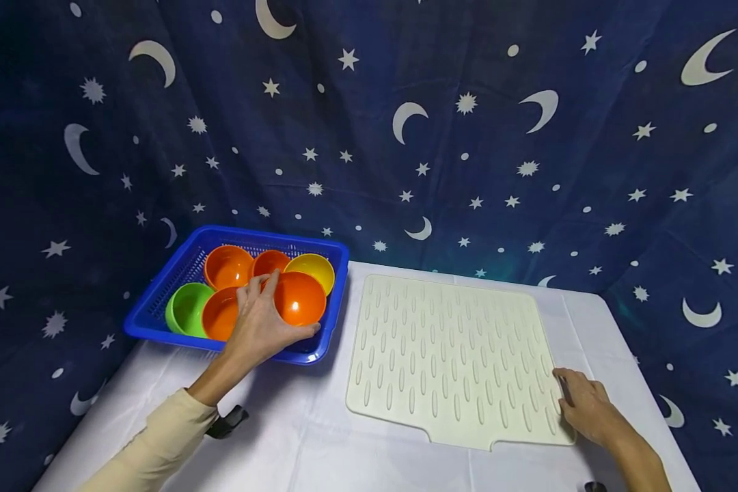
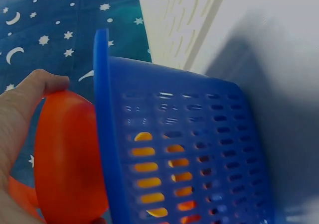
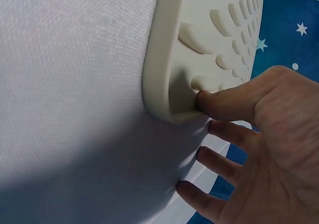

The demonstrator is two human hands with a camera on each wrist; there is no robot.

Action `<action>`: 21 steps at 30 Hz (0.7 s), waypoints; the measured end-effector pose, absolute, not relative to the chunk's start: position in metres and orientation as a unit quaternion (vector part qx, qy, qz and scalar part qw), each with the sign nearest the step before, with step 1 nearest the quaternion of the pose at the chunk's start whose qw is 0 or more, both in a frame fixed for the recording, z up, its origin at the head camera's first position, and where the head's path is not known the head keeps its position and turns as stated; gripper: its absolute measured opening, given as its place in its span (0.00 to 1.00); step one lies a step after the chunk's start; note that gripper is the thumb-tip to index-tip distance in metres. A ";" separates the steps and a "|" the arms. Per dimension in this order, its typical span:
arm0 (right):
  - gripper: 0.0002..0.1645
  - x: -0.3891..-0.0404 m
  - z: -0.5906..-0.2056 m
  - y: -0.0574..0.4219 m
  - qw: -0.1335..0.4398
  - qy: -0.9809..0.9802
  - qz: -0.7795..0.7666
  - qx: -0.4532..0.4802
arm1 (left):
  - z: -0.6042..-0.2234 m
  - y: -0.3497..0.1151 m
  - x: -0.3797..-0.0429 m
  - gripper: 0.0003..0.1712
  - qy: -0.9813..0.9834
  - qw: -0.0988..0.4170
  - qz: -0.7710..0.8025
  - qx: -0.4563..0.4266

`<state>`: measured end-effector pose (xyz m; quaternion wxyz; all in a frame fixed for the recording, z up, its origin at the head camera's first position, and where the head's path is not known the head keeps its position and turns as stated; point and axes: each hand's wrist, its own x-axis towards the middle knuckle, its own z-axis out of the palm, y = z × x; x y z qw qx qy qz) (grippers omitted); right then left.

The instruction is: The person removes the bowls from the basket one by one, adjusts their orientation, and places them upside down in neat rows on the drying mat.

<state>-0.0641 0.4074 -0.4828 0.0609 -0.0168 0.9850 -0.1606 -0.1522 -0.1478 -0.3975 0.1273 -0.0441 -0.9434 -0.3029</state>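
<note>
Blue basket (image 1: pixel 160 321) at left holds green, yellow and orange bowls. Left hand (image 1: pixel 261 324) grips an upturned orange bowl (image 1: pixel 300 298) at the basket's right end, fingers curled over its dome, thumb beneath. Ribbed mat (image 1: pixel 449 348) lies just right, long axis running away. Right hand (image 1: pixel 587 406) rests, fingers relaxed, thumb on mat's near right corner.

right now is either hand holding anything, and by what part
The left hand grips an upturned orange bowl over its rounded outside. The right hand only touches the drying mat at its corner.
</note>
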 end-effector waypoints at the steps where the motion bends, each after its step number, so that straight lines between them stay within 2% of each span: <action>1: 0.29 -0.064 -0.483 0.408 0.058 0.985 -0.161 -0.021 | -0.397 -0.146 -0.152 0.69 -0.941 0.130 -0.308 -0.048; 11: 0.30 -0.063 -0.483 0.407 0.048 0.986 -0.156 -0.030 | -0.389 -0.131 -0.147 0.67 -0.934 0.139 -0.322 -0.061; 21: 0.30 -0.065 -0.483 0.410 0.076 0.986 -0.150 -0.001 | -0.380 -0.109 -0.146 0.66 -0.938 0.129 -0.312 -0.076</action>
